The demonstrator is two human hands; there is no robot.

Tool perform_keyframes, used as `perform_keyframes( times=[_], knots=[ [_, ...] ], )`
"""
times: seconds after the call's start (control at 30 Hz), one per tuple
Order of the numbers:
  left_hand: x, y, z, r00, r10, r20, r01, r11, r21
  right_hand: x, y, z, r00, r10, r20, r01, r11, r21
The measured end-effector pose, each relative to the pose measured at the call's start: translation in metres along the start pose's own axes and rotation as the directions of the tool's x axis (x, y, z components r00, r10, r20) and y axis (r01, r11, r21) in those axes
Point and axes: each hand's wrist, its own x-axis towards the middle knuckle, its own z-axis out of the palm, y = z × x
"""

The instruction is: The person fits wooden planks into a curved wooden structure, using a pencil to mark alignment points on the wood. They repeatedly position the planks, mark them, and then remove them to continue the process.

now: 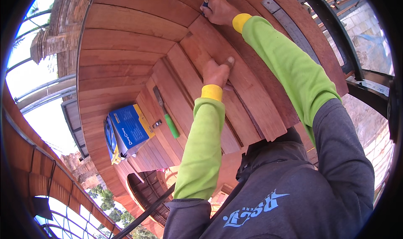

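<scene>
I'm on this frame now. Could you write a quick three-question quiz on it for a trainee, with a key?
1. Multiple choice: what colour is the handle of the flat-bladed tool?
A) Red
B) Green
C) Black

2. True or false: in the picture, the metal ruler lies to the right of the blue box.

3. Short answer: which of the person's hands holds the small dark blue object?

Key:
1. B, green.
2. True.
3. The right hand; too little of the object shows to say what it is.
</scene>
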Motion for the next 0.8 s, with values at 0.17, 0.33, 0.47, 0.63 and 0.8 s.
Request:
perform_keyframes(
  times=[0.17,0.33,0.47,0.63,0.8],
  knots=[
    [-0.012,0.011,-0.002,1.000,-0.019,0.012,0.020,0.999,-0.037,-0.027,-0.012,-0.006,0.999,-0.013,0.043,0.012,0.999,0.035],
    [-0.009,0.010,0.001,1.000,-0.005,0.026,0.006,1.000,-0.030,-0.028,-0.020,-0.025,0.998,0.042,0.042,-0.044,0.998,0.050],
    [-0.003,0.002,-0.003,0.998,-0.058,0.032,0.060,0.996,-0.063,-0.040,-0.045,-0.042,0.948,0.193,0.253,-0.167,0.978,-0.121],
    [-0.010,0.009,-0.002,0.999,-0.025,0.033,0.027,0.999,-0.042,-0.040,-0.021,-0.036,0.973,0.149,0.178,-0.151,0.989,-0.004],
    [-0.010,0.011,-0.001,1.000,0.009,0.021,-0.009,1.000,-0.014,0.006,-0.007,-0.016,0.982,0.168,0.082,-0.170,0.985,0.017]
  ],
)
